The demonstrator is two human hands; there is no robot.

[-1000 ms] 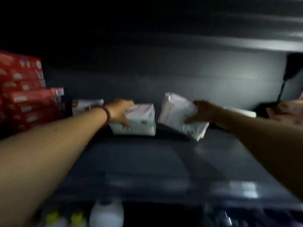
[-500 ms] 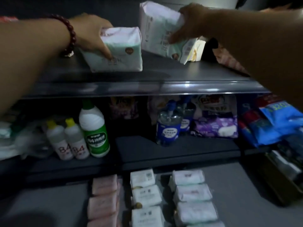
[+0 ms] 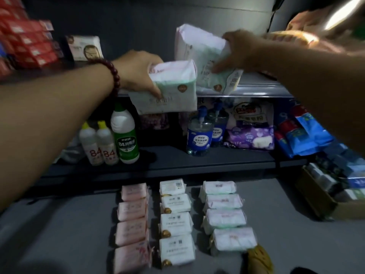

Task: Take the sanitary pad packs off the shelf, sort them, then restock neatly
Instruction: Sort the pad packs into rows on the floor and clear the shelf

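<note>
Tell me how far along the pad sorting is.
Sorting looks mostly done: three rows of packs lie on the floor. The left hand and right hand each hold a pack at the shelf edge. Restocking remains.

**Shelving Unit and Surroundings**

The dark shelf unit (image 3: 256, 89) stood against a dark grey back panel (image 3: 138, 22). Below its upper board, a lower board (image 3: 207, 161) was dimly lit. Below that board lay a grey floor (image 3: 59, 234). Above and right of the unit, a bright light streak (image 3: 343, 14) glared.
</note>
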